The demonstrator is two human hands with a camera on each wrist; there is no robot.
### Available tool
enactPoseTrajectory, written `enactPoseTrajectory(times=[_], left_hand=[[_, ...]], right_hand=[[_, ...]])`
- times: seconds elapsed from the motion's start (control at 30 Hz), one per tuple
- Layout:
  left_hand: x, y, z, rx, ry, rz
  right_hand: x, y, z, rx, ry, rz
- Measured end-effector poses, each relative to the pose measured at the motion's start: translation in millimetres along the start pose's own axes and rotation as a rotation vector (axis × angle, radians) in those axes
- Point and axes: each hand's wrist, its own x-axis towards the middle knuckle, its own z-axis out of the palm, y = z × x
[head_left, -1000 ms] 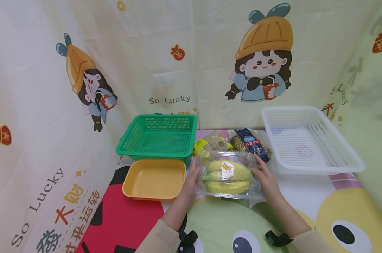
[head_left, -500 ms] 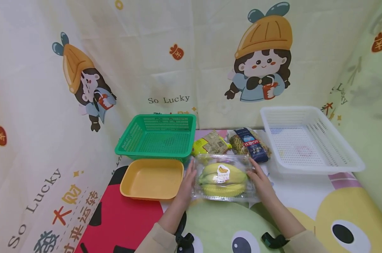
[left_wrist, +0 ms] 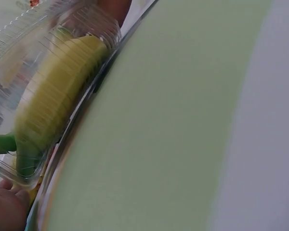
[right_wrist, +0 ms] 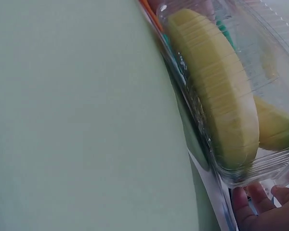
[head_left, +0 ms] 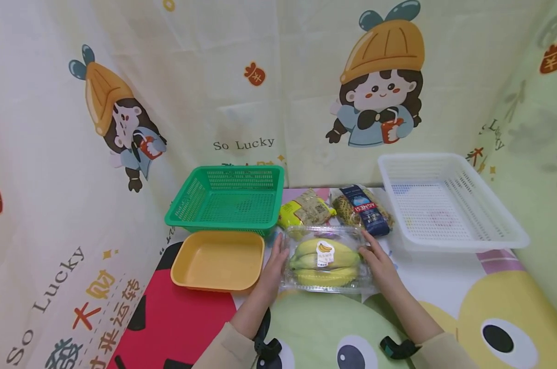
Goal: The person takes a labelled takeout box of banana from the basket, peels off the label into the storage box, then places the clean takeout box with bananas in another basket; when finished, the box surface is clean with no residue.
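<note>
Between the two hands is a clear plastic box with yellow-green bananas inside and a white label on its lid. My left hand holds the box's left end, and my right hand grips the opposite end. In the left wrist view, fingertips of the left hand meet the box's corner by the banana stems. The right wrist view has the right hand's fingers under the box's end. The box sits low over the printed cloth, roughly level.
Behind the box lie a yellow-labelled bag and an AGNESI pasta bag. On the left are a green basket and an orange-yellow tub. A white basket stands at the right. Printed curtains close off the back and sides.
Both hands have shifted the banana box slightly left and nearer to me, mostly in the first half second. Since then it has stayed nearly still. The head view has drifted slightly.
</note>
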Motion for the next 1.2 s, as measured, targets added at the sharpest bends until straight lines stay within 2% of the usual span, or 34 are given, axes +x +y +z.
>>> enactPoseTrajectory(times=[0.2,0.4,0.57,0.7,0.93,1.07,1.2], left_hand=[[2.8,-4.3,-1.7,-0.009,-0.021,0.001],[3.0,-10.5,-4.0,-0.011,-0.036,0.008],[4.4,-13.9,-4.7,-0.020,-0.029,0.044],[6.5,-15.0,-4.4,-0.038,-0.020,0.081],[9.5,-16.7,-4.4,-0.020,0.009,0.107],[9.4,-17.5,-4.8,-0.019,0.009,0.099],[9.1,-17.0,-4.9,-0.019,0.011,0.081]], right_hand=[[3.3,0.7,0.4,0.002,0.010,-0.006],[2.8,0.6,0.7,-0.019,-0.001,0.023],[3.7,-5.3,-1.8,-0.110,0.001,0.026],[5.4,-14.4,-8.5,-0.188,-0.001,-0.047],[2.0,-37.6,-17.2,-0.292,0.058,-0.289],[2.3,-51.2,-15.9,-0.353,0.060,-0.297],[6.0,-62.5,-13.4,-0.384,0.004,-0.228]])
